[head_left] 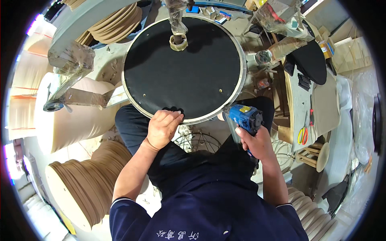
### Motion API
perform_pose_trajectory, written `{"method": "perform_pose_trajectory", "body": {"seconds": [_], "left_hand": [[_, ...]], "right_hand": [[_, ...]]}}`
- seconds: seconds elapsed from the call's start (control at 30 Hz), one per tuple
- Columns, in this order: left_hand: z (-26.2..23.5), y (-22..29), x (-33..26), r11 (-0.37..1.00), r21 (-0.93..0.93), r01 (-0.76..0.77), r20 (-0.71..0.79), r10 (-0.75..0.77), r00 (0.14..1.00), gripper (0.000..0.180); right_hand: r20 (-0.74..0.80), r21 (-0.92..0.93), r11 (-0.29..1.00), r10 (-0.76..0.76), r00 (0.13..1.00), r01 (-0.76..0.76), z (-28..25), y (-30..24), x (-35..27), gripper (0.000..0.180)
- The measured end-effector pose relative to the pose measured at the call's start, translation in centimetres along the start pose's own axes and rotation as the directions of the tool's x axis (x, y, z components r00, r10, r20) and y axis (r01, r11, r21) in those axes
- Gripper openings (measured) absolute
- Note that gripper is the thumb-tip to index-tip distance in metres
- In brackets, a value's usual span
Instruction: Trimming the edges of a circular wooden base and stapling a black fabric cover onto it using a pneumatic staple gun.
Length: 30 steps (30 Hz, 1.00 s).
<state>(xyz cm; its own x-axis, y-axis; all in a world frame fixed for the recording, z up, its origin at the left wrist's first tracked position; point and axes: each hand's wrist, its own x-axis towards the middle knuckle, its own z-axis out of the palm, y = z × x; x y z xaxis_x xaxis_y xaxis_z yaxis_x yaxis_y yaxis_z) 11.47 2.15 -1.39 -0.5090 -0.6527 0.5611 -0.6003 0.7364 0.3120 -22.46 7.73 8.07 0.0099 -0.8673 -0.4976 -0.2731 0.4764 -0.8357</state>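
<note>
A large round board (123, 74) with a pale rim lies in front of me, its face covered with black fabric (177, 76). At the near edge my left hand (164, 127) is closed, fingers pinching a bunched bit of the fabric at the rim. To the right, my right hand (257, 140) wraps round the handle of a blue staple gun (246, 118). Its front end is close to the board's near right rim; whether it touches is hidden. Small metal fittings show in the fabric near the front edge.
A plastic-wrapped post (177, 24) ends in a taped ring over the board. Wrapped arms (82, 96) flank it. At left stand a foam roll (72, 116) and stacked wooden discs (86, 182). Scissors (302, 132) and a red-handled screwdriver (311, 117) lie on the right bench (300, 98).
</note>
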Motion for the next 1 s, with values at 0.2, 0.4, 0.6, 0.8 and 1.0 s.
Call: {"method": "perform_pose_trajectory", "body": {"seconds": [0.2, 0.4, 0.6, 0.8, 1.0], "left_hand": [[-0.1, 1.6, -0.2, 0.998, 0.062, 0.002, 0.099, -0.008, 0.995, 0.039], [0.3, 1.9, -0.9, 0.997, 0.076, 0.004, 0.081, -0.010, 0.997, 0.040], [0.6, 2.3, -0.9, 0.998, 0.070, 0.000, 0.005, 0.000, 1.000, 0.038], [1.1, 2.7, -0.7, 0.997, 0.067, 0.025, -0.031, -0.023, 0.999, 0.036], [1.6, 2.9, -0.9, 0.997, 0.061, 0.051, -0.046, -0.049, 0.998, 0.036]], "right_hand": [[-0.023, -0.024, 1.000, 0.005, 1.000, -0.005, -1.3, -0.6, 0.4, 0.028], [-0.108, -0.091, 0.995, 0.034, 0.994, -0.044, -2.8, -1.7, 1.9, 0.031], [-0.062, -0.211, 0.976, 0.045, 0.997, -0.058, -3.2, -2.6, 3.2, 0.036], [-0.021, -0.288, 0.957, 0.012, 1.000, -0.017, -2.5, -2.5, 4.1, 0.039], [-0.040, -0.382, 0.923, -0.069, 0.997, 0.049, -2.3, -2.7, 4.2, 0.039]]}}
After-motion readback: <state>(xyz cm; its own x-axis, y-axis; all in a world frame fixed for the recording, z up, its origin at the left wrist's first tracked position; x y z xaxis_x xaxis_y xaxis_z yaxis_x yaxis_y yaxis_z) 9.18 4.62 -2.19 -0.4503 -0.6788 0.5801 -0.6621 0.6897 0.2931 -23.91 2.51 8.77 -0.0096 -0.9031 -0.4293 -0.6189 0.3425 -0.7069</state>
